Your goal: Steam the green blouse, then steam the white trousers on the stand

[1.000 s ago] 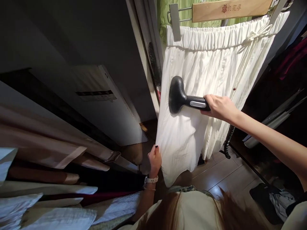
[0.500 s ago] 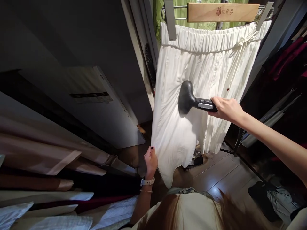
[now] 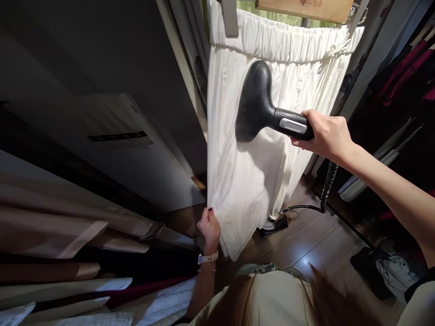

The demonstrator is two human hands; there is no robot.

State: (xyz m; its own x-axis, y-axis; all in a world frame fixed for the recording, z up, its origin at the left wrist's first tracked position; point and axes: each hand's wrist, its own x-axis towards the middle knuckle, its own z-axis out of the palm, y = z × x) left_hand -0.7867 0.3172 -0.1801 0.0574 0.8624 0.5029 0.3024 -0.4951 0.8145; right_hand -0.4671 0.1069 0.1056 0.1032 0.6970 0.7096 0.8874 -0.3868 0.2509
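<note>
The grip of the right hand (image 3: 326,136) is closed around the handle of a black garment steamer (image 3: 256,104), its head against a white gathered skirt (image 3: 244,181) hanging from a wooden clip hanger (image 3: 302,5); the left hand (image 3: 209,228) pinches the skirt's lower edge.

Plain white skirt (image 3: 244,181) at centre; black garment steamer (image 3: 254,104) with dotted grip (image 3: 288,116) and silver inset (image 3: 292,125); green fabric (image 3: 272,6) at top edge; crimson garments (image 3: 401,68) at upper right; beige drapes (image 3: 61,226) at lower left; brown floor (image 3: 306,240) at lower right.
</note>
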